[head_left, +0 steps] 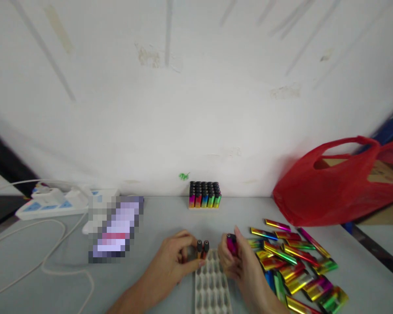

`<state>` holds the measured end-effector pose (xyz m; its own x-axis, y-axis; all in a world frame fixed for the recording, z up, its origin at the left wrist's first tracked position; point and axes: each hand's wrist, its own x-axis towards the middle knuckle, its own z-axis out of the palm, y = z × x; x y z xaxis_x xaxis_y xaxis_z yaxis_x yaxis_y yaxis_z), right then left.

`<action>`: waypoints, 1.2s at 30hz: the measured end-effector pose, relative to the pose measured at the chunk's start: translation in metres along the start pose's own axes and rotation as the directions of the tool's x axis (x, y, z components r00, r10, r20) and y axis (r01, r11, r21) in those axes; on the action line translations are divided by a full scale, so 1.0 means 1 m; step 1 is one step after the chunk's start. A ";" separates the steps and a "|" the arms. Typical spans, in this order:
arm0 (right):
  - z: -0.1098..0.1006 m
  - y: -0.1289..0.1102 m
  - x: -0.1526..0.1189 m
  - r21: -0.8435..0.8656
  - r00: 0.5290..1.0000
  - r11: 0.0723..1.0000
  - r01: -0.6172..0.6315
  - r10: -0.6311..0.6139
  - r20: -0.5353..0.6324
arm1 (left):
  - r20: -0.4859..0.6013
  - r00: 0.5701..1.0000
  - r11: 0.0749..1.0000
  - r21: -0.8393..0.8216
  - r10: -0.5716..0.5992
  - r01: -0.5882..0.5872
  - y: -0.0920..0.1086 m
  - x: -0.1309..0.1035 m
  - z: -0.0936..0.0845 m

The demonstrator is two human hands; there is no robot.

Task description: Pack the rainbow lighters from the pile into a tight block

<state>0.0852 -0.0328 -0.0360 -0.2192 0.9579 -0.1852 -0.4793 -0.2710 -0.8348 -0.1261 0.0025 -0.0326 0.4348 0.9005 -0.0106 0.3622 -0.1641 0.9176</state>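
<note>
A pale tray [213, 283] with rows of small hollows lies between my hands. Two black-topped lighters [203, 248] stand upright at its far left corner. My left hand [172, 259] curls around them from the left, thumb in front and forefinger behind, closed on the nearer one. Above the tray's right side, my right hand [244, 266] grips a purple lighter [231, 245], its black top facing up and its lower part hidden by the fingers. Farther back, a block of upright lighters [205, 195] in rainbow colours stands in rows against the wall.
Several shiny, multicoloured lighters [294, 257] lie in a loose pile right of my right hand. Behind them sits a red plastic bag [327, 187] with cardboard inside. At left are a pixelated phone [119, 226], a power strip [49, 207] and trailing white cables [63, 235].
</note>
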 end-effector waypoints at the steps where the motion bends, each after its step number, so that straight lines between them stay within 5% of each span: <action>1: 0.001 -0.001 -0.001 0.055 0.999 0.998 -0.023 0.022 0.028 | -0.002 1.000 1.000 0.002 -0.002 0.002 0.000 0.000 0.000; 10: 0.016 -0.010 -0.006 0.292 0.966 0.940 -0.174 0.105 0.235 | 0.008 1.000 1.000 -0.002 -0.006 0.006 -0.001 0.000 0.001; 36: 0.013 -0.005 -0.006 0.366 0.955 0.903 -0.227 0.133 0.264 | 0.012 1.000 1.000 0.003 -0.007 0.007 0.002 0.001 -0.001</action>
<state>0.0777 -0.0382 -0.0234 -0.4976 0.8541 -0.1514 -0.6937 -0.4966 -0.5217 -0.1255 0.0033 -0.0303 0.4423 0.8966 -0.0216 0.3672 -0.1591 0.9165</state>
